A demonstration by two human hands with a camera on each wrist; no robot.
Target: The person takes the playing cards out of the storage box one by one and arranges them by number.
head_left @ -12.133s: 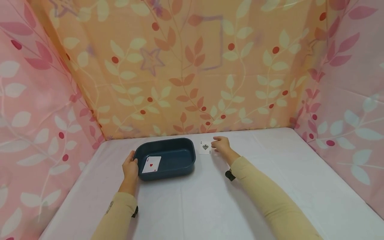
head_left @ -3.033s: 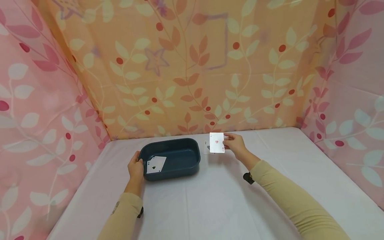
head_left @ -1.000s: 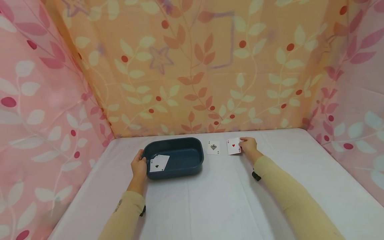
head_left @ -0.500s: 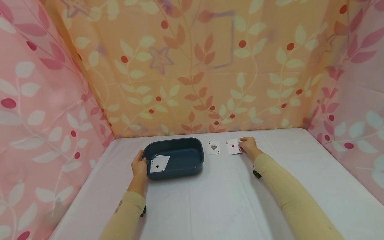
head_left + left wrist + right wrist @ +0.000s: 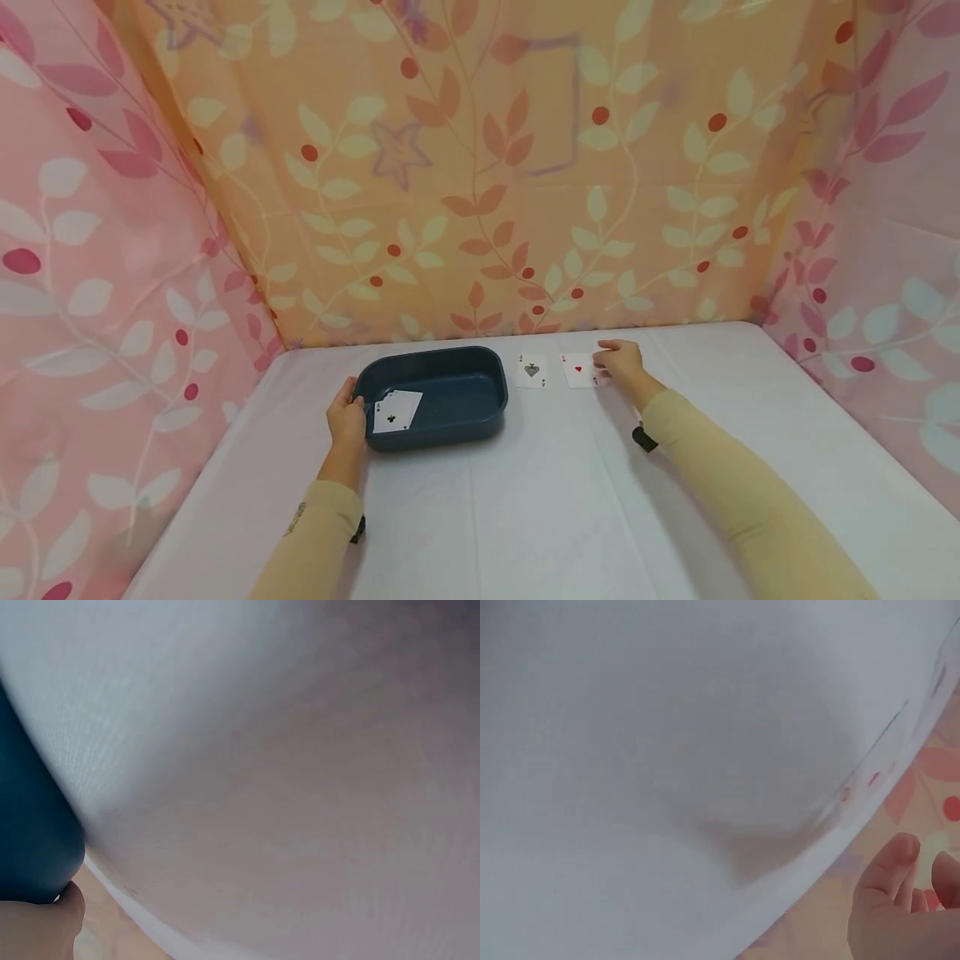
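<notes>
L hand [image 5: 347,422] grips tray [image 5: 461,400], left side; R hand [image 5: 621,362] spread, poss. touching "A" heart card [image 5: 576,372] on right.

From the head we look forward and down across the table [image 5: 525,508]; from each wrist, close above it. Head and left wrist share the dish [image 5: 450,431] on it.

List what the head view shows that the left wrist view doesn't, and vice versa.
Head only: right hand, both sleeves, ace of spades, ace of hearts, and the overlapping cards, ace of clubs on top, in the tray.

Left wrist only: no extra object, just a close-up of the tray's outer side.

Both: tray, left hand, white tablecloth, patterned backdrop.
</notes>
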